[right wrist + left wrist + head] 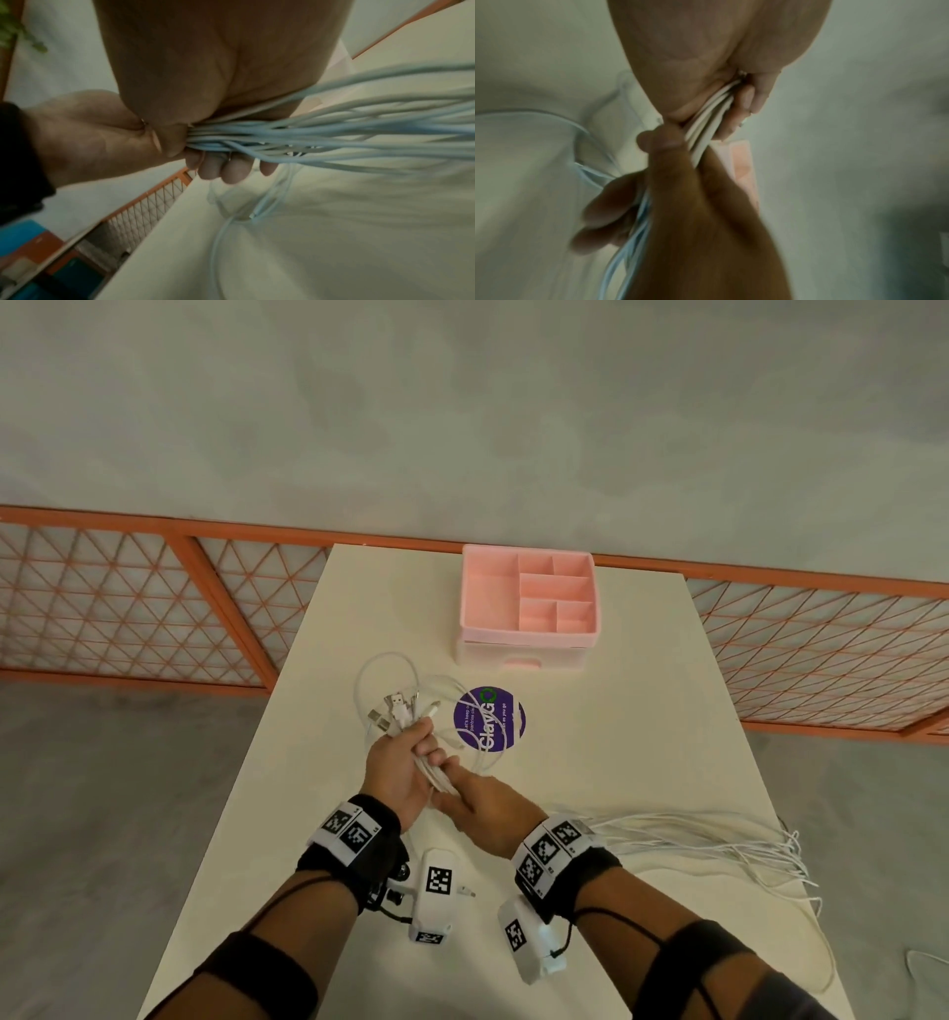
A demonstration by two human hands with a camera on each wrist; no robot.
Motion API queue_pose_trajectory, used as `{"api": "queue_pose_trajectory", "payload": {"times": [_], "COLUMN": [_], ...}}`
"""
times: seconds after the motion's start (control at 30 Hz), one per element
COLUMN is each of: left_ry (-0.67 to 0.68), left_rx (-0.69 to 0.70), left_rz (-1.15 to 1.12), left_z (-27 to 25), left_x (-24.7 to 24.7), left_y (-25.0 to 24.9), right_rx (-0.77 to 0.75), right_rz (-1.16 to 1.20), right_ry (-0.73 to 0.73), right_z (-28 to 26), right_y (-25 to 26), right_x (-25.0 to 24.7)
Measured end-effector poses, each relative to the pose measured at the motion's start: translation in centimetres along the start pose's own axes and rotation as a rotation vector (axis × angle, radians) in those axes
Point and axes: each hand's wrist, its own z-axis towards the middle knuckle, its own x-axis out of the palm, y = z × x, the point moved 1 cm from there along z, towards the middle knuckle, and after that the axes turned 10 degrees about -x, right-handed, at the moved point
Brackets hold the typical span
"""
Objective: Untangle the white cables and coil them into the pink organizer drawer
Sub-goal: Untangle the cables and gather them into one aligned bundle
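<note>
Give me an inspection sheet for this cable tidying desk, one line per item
Surface: white table, bare near the organizer.
Job's things: pink organizer at the far edge, top compartments hold nothing, drawer closed.
Clutter: purple round sticker under the cable loops.
Grippers: left hand grips the bundle; right hand holds it just below.
Cables: white cables run from the hands and fan out to the table's right edge; plug ends stick out above the left hand.
Surroundings: orange mesh fence, grey floor.
</note>
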Motion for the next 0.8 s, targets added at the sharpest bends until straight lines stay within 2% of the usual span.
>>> {"api": "queue_pose_trajectory", "payload": {"times": [0.13, 0.23, 0.33, 0.43, 0.63, 0.8], "left_ry": [-0.146, -0.175, -0.198, -0.232, -0.266, -0.249], "left_rx": [0.029, 0.007, 0.01, 0.027, 0.06, 0.078], "left_rz": [0.022, 0.105, 0.178, 0.242, 0.33, 0.39], "left_z": [0.6, 0.3, 0.2, 0.3, 0.6, 1.1], "left_x": [-2.1, -3.3, -3.9, -4.0, -3.7, -3.4], "left_y": [0.1, 0.7, 1.5, 1.7, 1.5, 1.3], "right_rx": [0.154, 0.265, 0.233, 0.198, 0.09, 0.128], "right_rz": [0.022, 0.118, -0.053, -0.222, -0.394, -0.49], "right_ry": [0.15, 0.084, 0.021, 0.071, 0.21, 0.169], "right_z": [-1.7, -2.0, -0.6, 1.3, 3.8, 3.9], "right_y": [-1.3, -2.5, -3.8, -4.4, -4.0, -4.2], "right_x": [0.6, 0.2, -0.6, -0.6, 1.2, 1.5]}}
